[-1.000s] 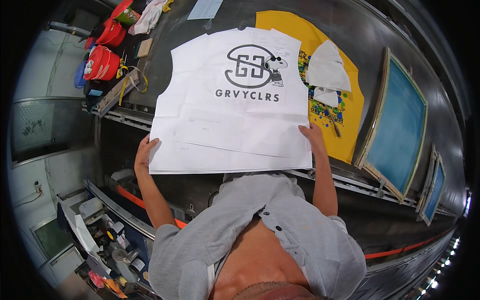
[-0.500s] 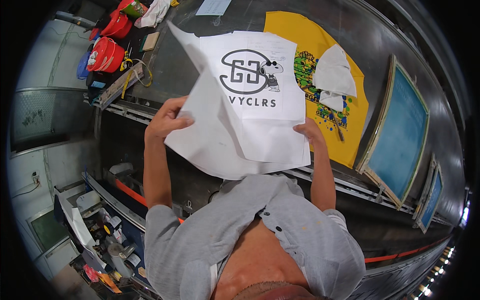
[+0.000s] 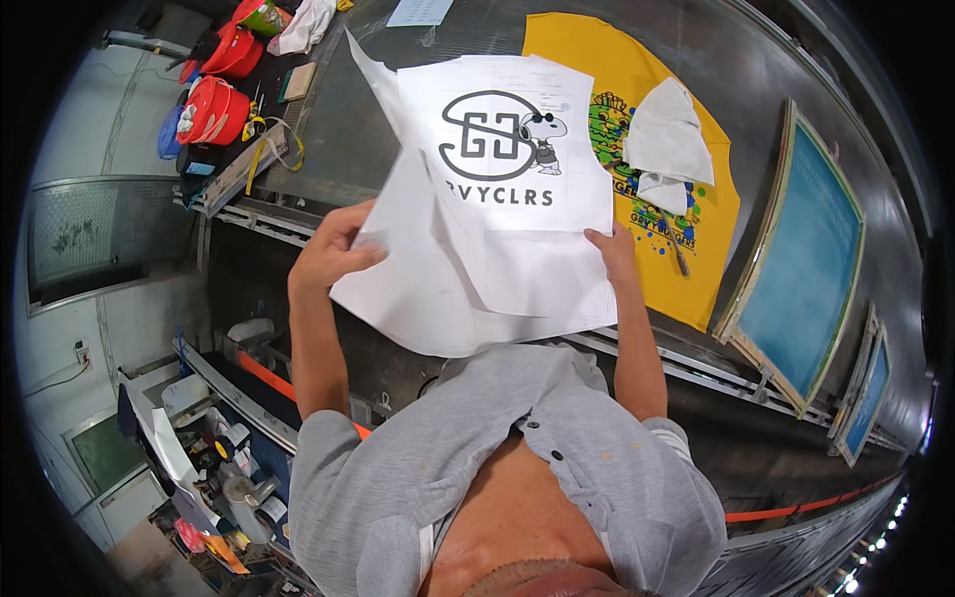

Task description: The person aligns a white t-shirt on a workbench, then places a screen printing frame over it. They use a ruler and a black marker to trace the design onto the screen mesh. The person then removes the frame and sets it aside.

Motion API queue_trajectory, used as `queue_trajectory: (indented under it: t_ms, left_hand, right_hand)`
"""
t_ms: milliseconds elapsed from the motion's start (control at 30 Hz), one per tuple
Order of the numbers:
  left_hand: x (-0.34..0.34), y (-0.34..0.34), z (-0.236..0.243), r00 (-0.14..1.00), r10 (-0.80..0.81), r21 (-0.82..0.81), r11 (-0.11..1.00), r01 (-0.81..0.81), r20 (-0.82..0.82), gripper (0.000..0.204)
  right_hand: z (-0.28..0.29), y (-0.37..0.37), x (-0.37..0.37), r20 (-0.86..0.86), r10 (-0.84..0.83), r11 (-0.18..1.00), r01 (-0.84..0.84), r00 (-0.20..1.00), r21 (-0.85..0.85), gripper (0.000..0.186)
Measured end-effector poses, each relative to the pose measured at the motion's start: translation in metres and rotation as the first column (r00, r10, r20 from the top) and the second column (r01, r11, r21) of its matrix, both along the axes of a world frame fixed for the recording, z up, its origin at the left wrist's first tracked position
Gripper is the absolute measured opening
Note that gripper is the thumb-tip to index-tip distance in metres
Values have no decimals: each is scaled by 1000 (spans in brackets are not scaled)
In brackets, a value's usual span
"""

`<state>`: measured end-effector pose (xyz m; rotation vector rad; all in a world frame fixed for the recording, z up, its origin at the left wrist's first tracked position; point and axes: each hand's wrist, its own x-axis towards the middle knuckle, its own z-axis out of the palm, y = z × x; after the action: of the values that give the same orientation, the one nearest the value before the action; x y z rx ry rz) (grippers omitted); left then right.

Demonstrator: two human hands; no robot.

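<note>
A large white paper sheet [image 3: 547,274] with a black emblem and a cartoon dog printed on it spreads in front of me, over the table's near edge. My left hand [image 3: 338,249] pinches its left side, where a layer curls up and leans over the print. At the right edge, my right hand [image 3: 615,254] grips the paper between thumb and fingers. Just right of the sheet lies a yellow fabric piece [image 3: 686,289] with a colourful print. A crumpled pale cloth [image 3: 671,129] and a thin tool with a dark handle [image 3: 681,261] rest on it.
Two framed blue screens [image 3: 801,264] [image 3: 863,393] lean along the table's right side. Red buckets [image 3: 214,109], a yellow tape measure [image 3: 261,159] and a tan block [image 3: 298,82] sit at the far left. A cluttered cart [image 3: 234,468] stands lower left.
The raised left layer of paper has shifted slightly right and uncovers a little more of the printed lettering. Both hands keep their hold, and the whole view has shifted a little.
</note>
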<state>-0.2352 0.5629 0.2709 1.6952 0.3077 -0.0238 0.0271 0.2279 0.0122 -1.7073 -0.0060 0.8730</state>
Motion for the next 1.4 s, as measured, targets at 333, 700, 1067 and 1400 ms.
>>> queue_trajectory:
  t_ms: [333, 700, 1067, 1400]
  left_hand:
    - [-225, 31, -96, 542, 740, 151, 636, -757, -398, 25]
    - [-240, 18, -155, 389, 799, 209, 522, -827, -458, 23]
    - [-246, 37, -157, 415, 835, 253, 517, -818, -362, 29]
    - [-282, 9, -190, 457, 824, 78, 508, -858, -336, 36]
  right_hand:
    - [58, -110, 48, 606, 319, 846, 70, 729, -529, 42]
    - [71, -153, 77, 231, -44, 969, 98, 972, -228, 45]
    - [11, -102, 97, -222, -30, 1000, 31, 975, 3, 42]
    - [15, -79, 66, -322, 59, 998, -47, 945, 46, 31]
